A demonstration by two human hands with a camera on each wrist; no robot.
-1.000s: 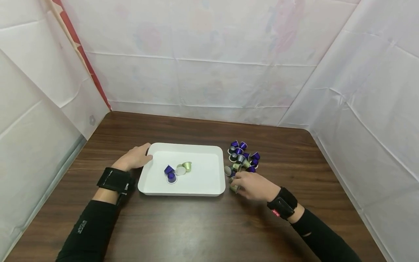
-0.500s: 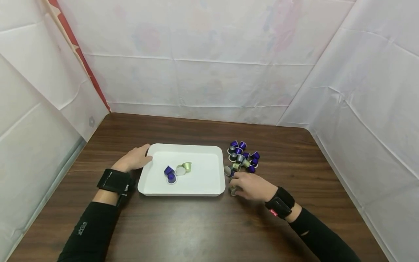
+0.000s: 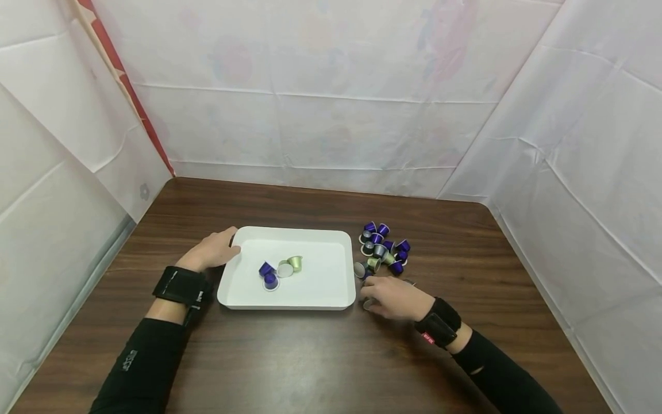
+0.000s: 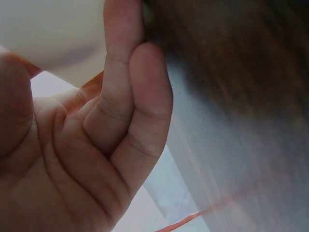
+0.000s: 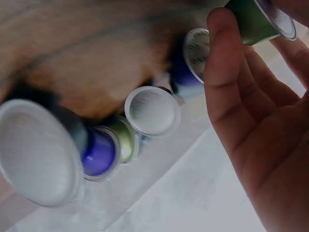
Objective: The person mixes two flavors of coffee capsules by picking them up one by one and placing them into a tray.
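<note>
My left hand [image 3: 212,250] grips the left edge of a white tray [image 3: 320,279], thumb over the rim. In the left wrist view its fingers [image 4: 149,82] lie against the tray's side. On the tray are two purple coffee capsules [image 3: 270,280], a green coffee capsule [image 3: 295,263] and another with its pale lid [image 3: 285,270] up. Just beyond the tray's right edge, my right hand [image 3: 397,298] pinches a green coffee capsule [image 5: 253,23] between thumb and fingers, largely covered by the hand in the head view.
A pile of purple, grey and green capsules [image 3: 379,251] lies right of the tray, behind my right hand. The right wrist view shows a large pale lid [image 5: 36,150] and a purple capsule [image 5: 99,152] close by. White sheeting [image 3: 331,126] walls the wooden table [image 3: 289,356].
My right hand has shifted slightly left and toward me at the near end of the pile. Left hand and tray stay in place.
</note>
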